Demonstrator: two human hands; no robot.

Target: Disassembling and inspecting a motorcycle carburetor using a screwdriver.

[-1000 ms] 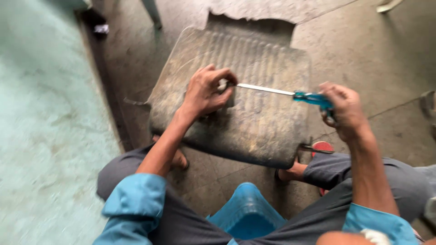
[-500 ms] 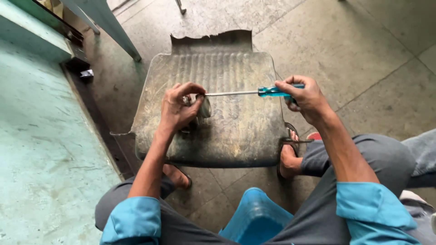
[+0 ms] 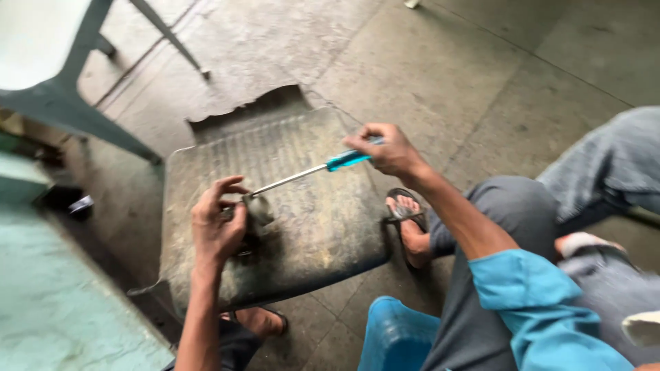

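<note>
Small grey metal part [image 3: 258, 209] pinned on a dirty ribbed rubber mat [image 3: 302, 233], directly under the left hand [image 3: 216, 230]. Left hand's thumb and fingers closed around the part from its near side, index finger raised and curled above it. Screwdriver [image 3: 313, 170] with steel shaft and blue-green handle slanting from the part up and away to the right hand [image 3: 386, 151]; tip touching the part just beyond the left thumb. Right hand clamped tight on the handle, fingers wrapped over it, wrist bent, forearm running back to a rolled blue sleeve [image 3: 543, 309].

Mat lying flat on the concrete floor [image 3: 447, 62], its far edge torn and ragged. Sandalled foot [image 3: 407, 223] just below the right wrist, touching the mat's edge; another foot [image 3: 258, 321] under the left forearm at the mat's near edge. Blue plastic seat [image 3: 399, 336] between the knees. Grey chair leg [image 3: 75, 124] beyond the left hand, well apart. Pale green surface [image 3: 55, 302] outside the left arm.
</note>
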